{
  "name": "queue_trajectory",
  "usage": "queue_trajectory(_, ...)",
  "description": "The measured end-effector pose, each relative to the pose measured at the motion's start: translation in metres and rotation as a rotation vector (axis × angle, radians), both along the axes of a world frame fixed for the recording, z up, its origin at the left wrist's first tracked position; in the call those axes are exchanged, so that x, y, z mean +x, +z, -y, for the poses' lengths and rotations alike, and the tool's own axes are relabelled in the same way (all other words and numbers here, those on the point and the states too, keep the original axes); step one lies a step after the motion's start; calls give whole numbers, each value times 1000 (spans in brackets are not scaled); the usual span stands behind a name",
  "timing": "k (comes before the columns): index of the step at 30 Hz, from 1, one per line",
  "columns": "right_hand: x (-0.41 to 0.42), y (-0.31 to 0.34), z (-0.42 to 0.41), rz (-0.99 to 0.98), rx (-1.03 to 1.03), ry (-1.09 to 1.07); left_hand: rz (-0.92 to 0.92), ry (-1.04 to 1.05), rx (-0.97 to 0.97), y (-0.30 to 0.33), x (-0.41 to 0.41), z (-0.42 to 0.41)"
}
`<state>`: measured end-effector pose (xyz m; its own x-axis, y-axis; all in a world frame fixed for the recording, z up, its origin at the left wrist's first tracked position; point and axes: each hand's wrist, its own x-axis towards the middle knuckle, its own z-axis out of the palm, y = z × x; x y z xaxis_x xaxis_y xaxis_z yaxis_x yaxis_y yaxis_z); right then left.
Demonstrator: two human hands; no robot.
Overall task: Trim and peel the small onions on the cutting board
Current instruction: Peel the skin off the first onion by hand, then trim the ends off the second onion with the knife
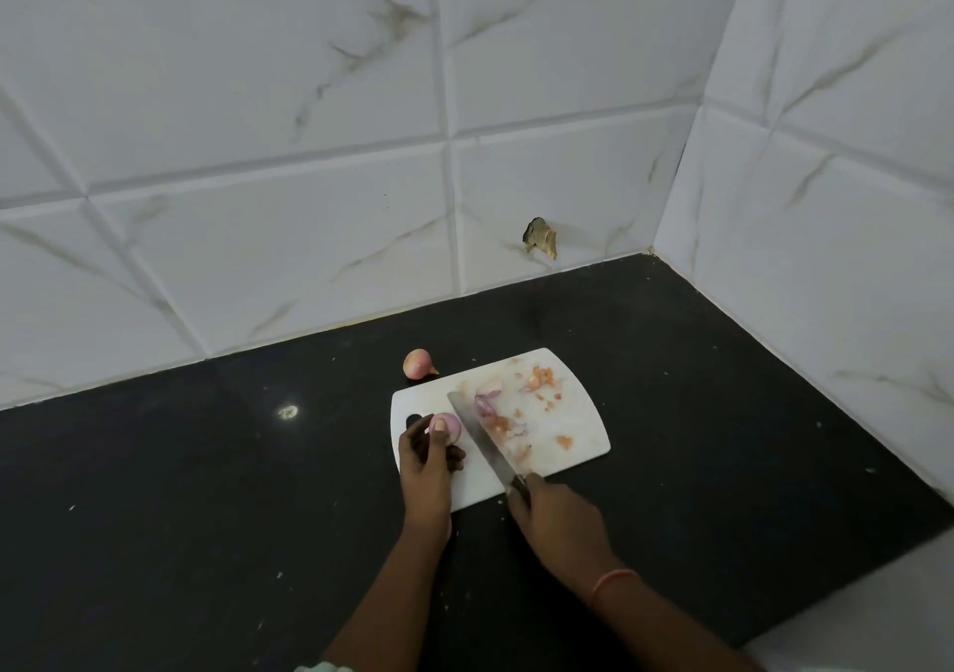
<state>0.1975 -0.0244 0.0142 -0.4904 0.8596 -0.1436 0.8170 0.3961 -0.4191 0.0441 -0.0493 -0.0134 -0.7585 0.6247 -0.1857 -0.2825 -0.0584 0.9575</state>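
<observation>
On the dark surface (206,490), just past the far left corner of the white cutting board (583,444), one small onion (417,363) lay unpeeled, its papery tail pointing right; it looked like the next one in line.

On the left part of the board, the left hand (426,459) pinched a second small onion (448,426) between curled fingers and thumb, the thumb lying over its near side. This one showed pale purple flesh, so it seemed partly skinned already. The knife (482,441) stood just to the right of it, blade running from the near handle out towards the far left, its edge close beside the onion; whether it touched could not be told. The right hand (555,516) was wrapped closed around the handle at the board's near edge.

The step in hand appeared to be trimming an end off the held onion. To do it well, the left fingertips would need to stay tucked back from the blade's line, since the onion was small and the thumb sat near the cut. A thin slice off the end, taken with the onion pressed firmly down so it could not roll, would waste least.

Further right, loose skins and trimmings (537,382) were scattered over the board, which suggested the work was well along.
</observation>
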Motion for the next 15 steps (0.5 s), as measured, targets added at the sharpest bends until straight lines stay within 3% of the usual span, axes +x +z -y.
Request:
queue_trajectory(9,60,4,-59,101,133,-239,-33,-47,-41,5,0,2)
queue_trajectory(15,80,16,-80,43,150,-265,-37,-49,-43,5,-1,1)
